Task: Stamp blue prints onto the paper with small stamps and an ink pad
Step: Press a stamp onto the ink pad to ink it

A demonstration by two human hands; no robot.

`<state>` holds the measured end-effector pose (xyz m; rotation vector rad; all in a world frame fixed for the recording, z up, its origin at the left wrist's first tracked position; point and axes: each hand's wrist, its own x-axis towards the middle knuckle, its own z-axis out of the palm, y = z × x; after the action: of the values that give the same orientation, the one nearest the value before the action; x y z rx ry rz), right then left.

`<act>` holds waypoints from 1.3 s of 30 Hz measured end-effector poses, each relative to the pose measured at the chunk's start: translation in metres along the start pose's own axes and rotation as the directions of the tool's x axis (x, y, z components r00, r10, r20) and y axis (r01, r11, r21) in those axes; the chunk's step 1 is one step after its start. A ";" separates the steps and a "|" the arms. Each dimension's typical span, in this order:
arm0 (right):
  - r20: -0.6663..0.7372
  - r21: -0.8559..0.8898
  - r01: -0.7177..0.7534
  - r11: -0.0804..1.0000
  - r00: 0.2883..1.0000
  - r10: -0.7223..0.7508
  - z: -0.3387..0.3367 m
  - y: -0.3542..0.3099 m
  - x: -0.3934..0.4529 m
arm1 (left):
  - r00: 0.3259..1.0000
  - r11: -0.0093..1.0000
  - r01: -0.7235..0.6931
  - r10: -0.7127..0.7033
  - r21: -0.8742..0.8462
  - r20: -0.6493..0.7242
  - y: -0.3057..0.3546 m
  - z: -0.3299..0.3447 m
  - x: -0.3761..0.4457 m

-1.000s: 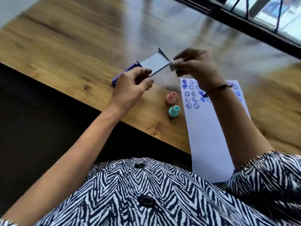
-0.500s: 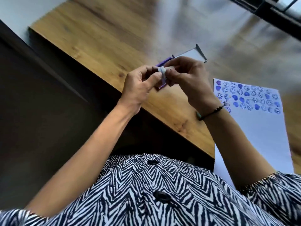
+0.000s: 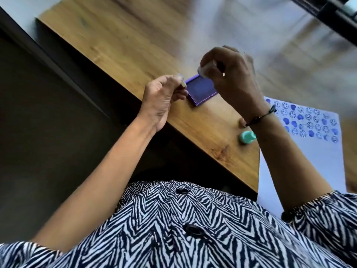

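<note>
A purple ink pad (image 3: 201,91) lies open on the wooden table (image 3: 135,45) near its front edge. My right hand (image 3: 231,74) holds a small white stamp (image 3: 204,69) just above the pad's far corner. My left hand (image 3: 162,97) pinches a small pale piece (image 3: 181,81), likely the stamp's cap, left of the pad. The white paper (image 3: 313,159) lies to the right, its top rows filled with blue smileys and hearts. A teal stamp (image 3: 247,137) stands beside the paper, and a pink stamp (image 3: 242,121) is mostly hidden behind my right wrist.
The table's front edge runs diagonally under my arms, with dark floor (image 3: 48,132) to the left. A dark window frame (image 3: 332,14) crosses the far right corner. The paper hangs over the table's near edge toward my striped shirt (image 3: 193,229).
My hands, joined on the white stamp half a second ago, have parted: the left holds a pale piece, the right carries the stamp over the pad. The camera view has shifted.
</note>
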<state>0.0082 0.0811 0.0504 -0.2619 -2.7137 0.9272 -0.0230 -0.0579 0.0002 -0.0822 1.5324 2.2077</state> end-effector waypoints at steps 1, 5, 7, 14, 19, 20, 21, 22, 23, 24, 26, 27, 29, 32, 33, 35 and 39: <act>0.003 -0.063 0.020 0.998 1.000 -0.020 0.001 0.003 0.002 | 1.000 0.999 -0.025 0.026 0.047 -0.017 -0.002 -0.001 0.001; 0.151 -0.344 0.165 0.924 0.981 -0.119 0.029 0.014 -0.010 | 0.990 0.975 -0.119 0.130 0.186 -0.051 -0.009 -0.001 0.002; 0.169 -0.405 0.186 0.895 0.977 -0.126 0.038 0.017 -0.016 | 0.989 0.957 -0.134 0.147 0.255 -0.032 -0.011 -0.001 0.002; 0.200 -0.311 0.176 0.934 0.973 -0.117 0.034 0.012 -0.006 | 0.980 0.876 -0.177 0.200 0.448 -0.004 -0.011 -0.003 0.000; 0.264 -0.284 0.178 0.942 0.959 -0.101 0.027 0.012 0.000 | 0.976 0.848 -0.188 0.217 0.495 0.000 -0.010 0.001 -0.005; 0.254 -0.282 0.170 0.944 0.962 -0.098 0.028 0.011 0.001 | 0.977 0.843 -0.188 0.215 0.504 0.004 -0.010 0.000 -0.004; 0.249 -0.275 0.156 0.949 0.965 -0.086 0.029 0.010 0.002 | 0.977 0.841 -0.187 0.215 0.507 0.005 -0.010 0.000 -0.004; 0.257 -0.268 0.145 0.952 0.963 -0.074 0.029 0.009 0.003 | 0.976 0.842 -0.189 0.217 0.505 0.002 -0.010 0.000 -0.004; 0.267 -0.265 0.139 0.954 0.962 -0.066 0.028 0.010 0.002 | 0.976 0.843 -0.188 0.217 0.504 0.002 -0.011 0.000 -0.004; 0.268 -0.259 0.138 0.956 0.961 -0.066 0.027 0.011 0.002 | 0.977 0.843 -0.188 0.215 0.504 0.004 -0.012 -0.001 -0.004; 0.245 -0.244 0.129 0.961 0.967 -0.067 0.028 0.011 0.004 | 0.975 0.838 -0.200 0.223 0.508 0.016 -0.012 -0.002 -0.002; 0.231 -0.243 0.115 0.963 0.971 -0.058 0.030 0.009 0.004 | 0.974 0.837 -0.204 0.225 0.508 0.020 -0.013 -0.002 -0.001; 0.247 -0.252 0.114 0.961 0.968 -0.050 0.030 0.009 0.006 | 0.974 0.844 -0.204 0.225 0.497 0.018 -0.013 -0.002 -0.002; 0.236 -0.276 0.122 0.953 0.970 -0.056 0.029 0.012 0.005 | 0.972 0.840 -0.218 0.232 0.497 0.036 -0.014 -0.002 -0.002; 0.221 -0.279 0.112 0.954 0.974 -0.050 0.031 0.010 0.003 | 0.972 0.840 -0.220 0.234 0.496 0.034 -0.015 -0.003 -0.001; 0.228 -0.294 0.101 0.951 0.973 -0.033 0.034 0.008 0.003 | 0.971 0.843 -0.222 0.238 0.489 0.030 -0.015 -0.003 0.000; 0.155 -0.145 -0.007 0.989 0.987 0.029 0.019 0.013 0.004 | 0.978 0.886 -0.202 0.205 0.417 0.037 -0.016 -0.001 0.000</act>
<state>-0.0006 0.0813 0.0288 -0.2517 -2.9331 0.7881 -0.0168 -0.0545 -0.0142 0.2144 2.0667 1.9712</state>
